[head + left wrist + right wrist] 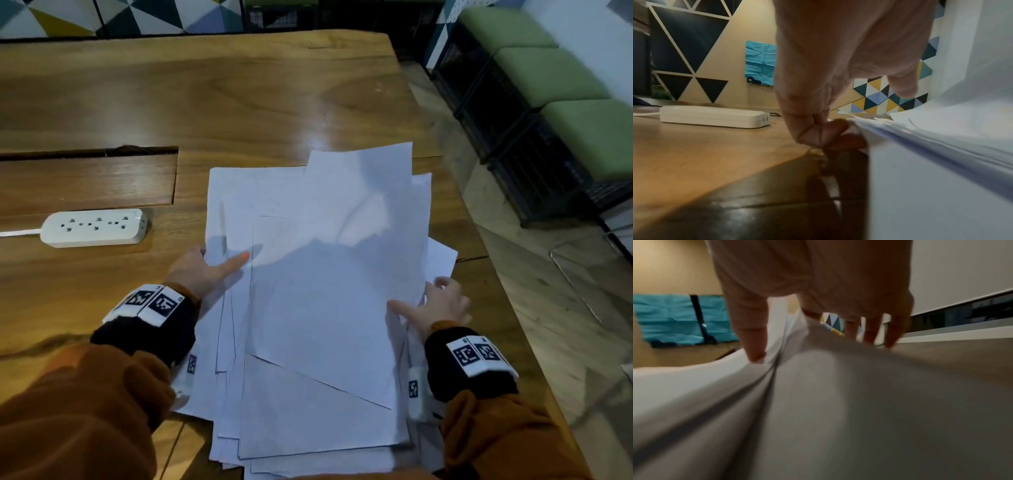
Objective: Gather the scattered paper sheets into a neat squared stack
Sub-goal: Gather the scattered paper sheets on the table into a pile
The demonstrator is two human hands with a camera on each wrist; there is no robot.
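Note:
A loose pile of white paper sheets point(318, 291) lies fanned and askew on the wooden table point(239, 102), with corners sticking out at the far right and near edge. My left hand point(205, 270) grips the pile's left edge, thumb on top and fingers curled under the sheets point(941, 162). On the pile's right edge my right hand point(442, 301) pinches several sheets, thumb on top and fingers behind them. In the right wrist view the paper point(818, 402) bulges up between thumb and fingers point(871, 331).
A white power strip point(94, 228) lies to the left of the pile, its cord running off left. A rectangular hatch point(85, 178) is set into the tabletop behind it. The table's right edge is close to my right hand; green-cushioned crates point(565, 78) stand beyond.

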